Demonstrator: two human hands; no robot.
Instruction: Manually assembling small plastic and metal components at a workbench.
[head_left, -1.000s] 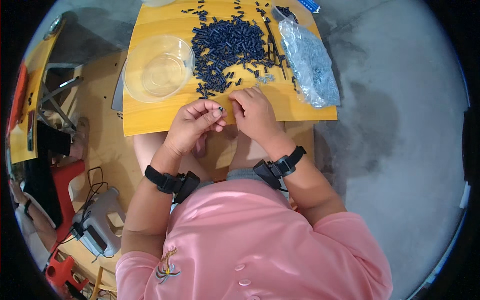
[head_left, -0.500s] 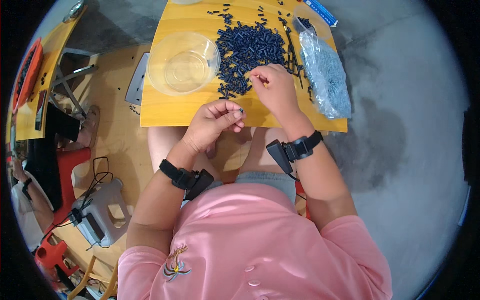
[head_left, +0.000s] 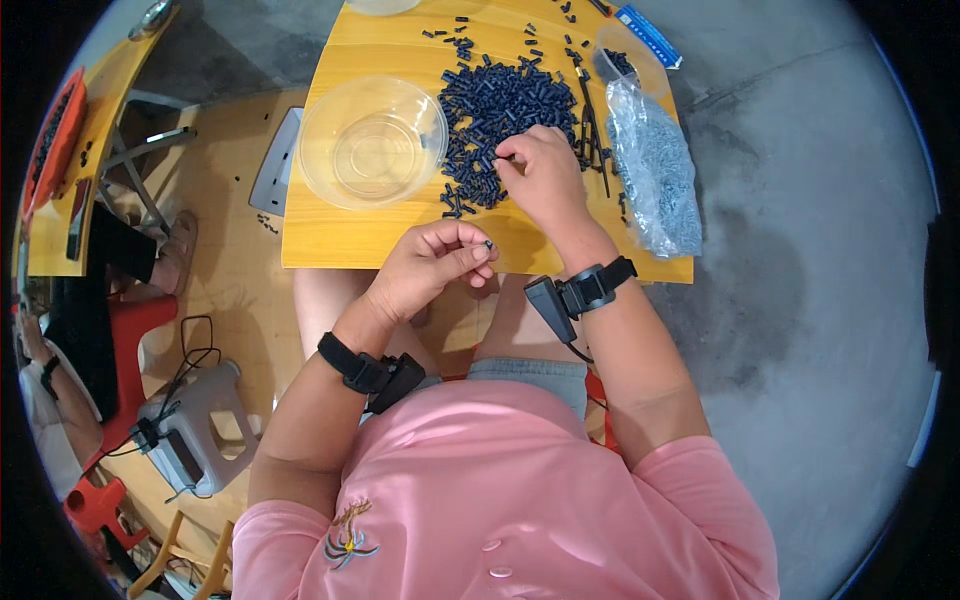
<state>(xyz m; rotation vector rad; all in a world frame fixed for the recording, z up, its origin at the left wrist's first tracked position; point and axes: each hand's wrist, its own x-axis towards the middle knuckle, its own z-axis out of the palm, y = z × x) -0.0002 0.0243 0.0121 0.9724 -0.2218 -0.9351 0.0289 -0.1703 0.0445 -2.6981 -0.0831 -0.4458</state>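
My left hand [head_left: 437, 262] is just off the table's front edge, thumb and forefinger pinching a small dark tube-shaped piece [head_left: 489, 245]. Beyond it my right hand [head_left: 546, 176] reaches over the near right side of a pile of small black tube-shaped pieces [head_left: 508, 98]. The right thumb and forefinger close around what looks like one black piece from that pile; my fingers partly hide it. To the left of the pile stands a round clear plastic bowl [head_left: 312, 168] with no pieces visible inside.
A clear bag of small metallic-looking parts [head_left: 655, 170] lies at the table's right edge. Behind it are a clear tub [head_left: 652, 72] with black pieces and a blue-and-white box [head_left: 648, 36]. Thin black tools [head_left: 595, 125] lie beside the pile. Another person's leg [head_left: 172, 255] shows at left.
My right thumb and forefinger have closed at the pile's edge. The left hand keeps its pinch on the small piece. The whole view has shifted slightly, with the table appearing lower.
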